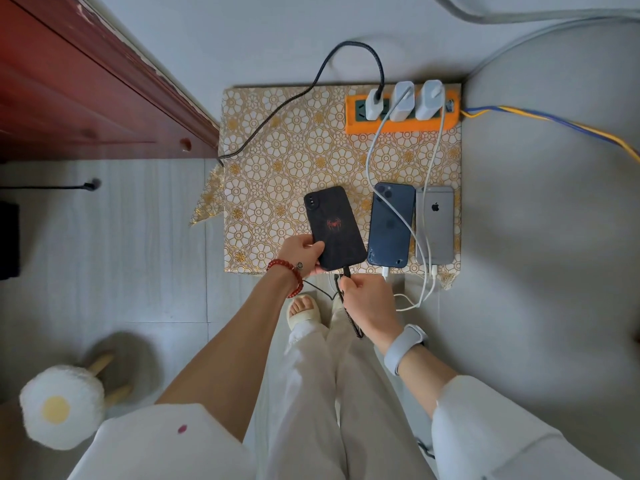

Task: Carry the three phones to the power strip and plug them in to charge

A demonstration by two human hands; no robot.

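Currently the left hand [300, 252] holds the black phone [334, 227] by its lower left corner, thumb on the back, grip curled round the edge. Phone is back-up, red spider mark showing, tilted, its lower end past the near edge of the worktop [277, 161].

Right hand [365, 301]: grip pinching the black braided cable [311, 84] just behind its plug, which sits at the phone's bottom port; whether it is fully seated I cannot tell. Cable slack hangs below the hand.

Dark blue phone [391, 225] lies back-up on the patterned cloth, just right of the black one. Grey phone [435, 225] lies just beside it, on the right. Each has a white cable [372, 150] at its near end.

Orange power strip [403, 124] is at the far right corner of the worktop. Three white chargers [401, 100] stand in it side by side; the braided cable runs from the leftmost. A blue-and-yellow cord [554, 121] leaves the strip's right end.

Left wrist: red bead bracelet [289, 277]. Right wrist: grey band [403, 348]. Fried-egg stool [62, 407] on the floor at lower left.
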